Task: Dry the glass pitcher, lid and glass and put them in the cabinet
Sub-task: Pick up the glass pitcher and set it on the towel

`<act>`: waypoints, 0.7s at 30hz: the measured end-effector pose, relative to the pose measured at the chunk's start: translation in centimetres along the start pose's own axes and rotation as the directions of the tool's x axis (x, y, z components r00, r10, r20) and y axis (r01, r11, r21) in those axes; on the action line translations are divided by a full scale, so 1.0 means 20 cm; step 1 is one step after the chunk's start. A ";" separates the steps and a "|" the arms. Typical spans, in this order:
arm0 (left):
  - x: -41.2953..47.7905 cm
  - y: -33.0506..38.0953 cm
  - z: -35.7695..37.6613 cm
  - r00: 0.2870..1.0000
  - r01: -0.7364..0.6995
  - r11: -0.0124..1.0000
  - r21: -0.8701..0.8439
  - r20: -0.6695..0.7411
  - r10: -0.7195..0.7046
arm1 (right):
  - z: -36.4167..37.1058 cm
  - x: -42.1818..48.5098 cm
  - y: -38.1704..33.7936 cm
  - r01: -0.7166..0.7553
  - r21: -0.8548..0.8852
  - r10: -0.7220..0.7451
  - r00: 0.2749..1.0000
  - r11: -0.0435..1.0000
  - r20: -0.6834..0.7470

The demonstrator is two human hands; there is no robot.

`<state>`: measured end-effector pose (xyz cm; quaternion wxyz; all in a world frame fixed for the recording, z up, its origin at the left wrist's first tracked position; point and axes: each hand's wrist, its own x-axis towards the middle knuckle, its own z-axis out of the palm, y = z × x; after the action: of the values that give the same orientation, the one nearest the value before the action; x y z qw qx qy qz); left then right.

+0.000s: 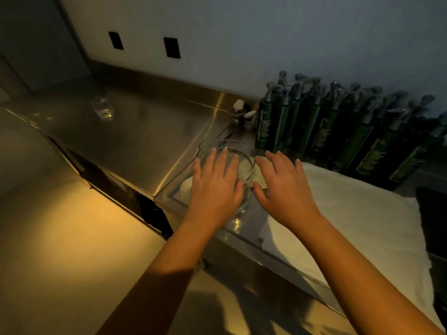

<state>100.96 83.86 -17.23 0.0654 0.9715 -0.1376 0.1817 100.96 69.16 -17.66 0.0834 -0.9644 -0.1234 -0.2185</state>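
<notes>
A clear glass pitcher (pixel 244 165) stands on the steel counter, near its front edge. My left hand (pixel 215 184) is spread over the pitcher's near side, fingers straight; whether it touches the glass I cannot tell. My right hand (pixel 285 187) hovers just right of the pitcher with fingers spread, above the left edge of a white towel (pixel 358 209). A small drinking glass (pixel 102 108) stands upright far left on the counter. A pale round piece (pixel 186 186) lies beside the pitcher's base; it may be the lid.
A dense row of dark green pump bottles (pixel 338 126) lines the wall at the right. A small faucet fitting (pixel 238 111) with white knobs sits behind the pitcher. The steel counter (pixel 145 136) stretches left. Two dark outlets (pixel 171 47) are on the wall.
</notes>
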 end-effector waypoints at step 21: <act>0.17 -0.29 0.22 0.993 0.027 0.996 -0.090 0.120 -0.016 | 0.31 0.23 -0.05 0.060 0.020 -0.061 0.996 0.998 0.072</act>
<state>107.08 87.90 -20.45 0.1035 0.9780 -0.1388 0.1164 107.26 72.30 -21.13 0.0806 -0.9668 -0.1573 -0.1844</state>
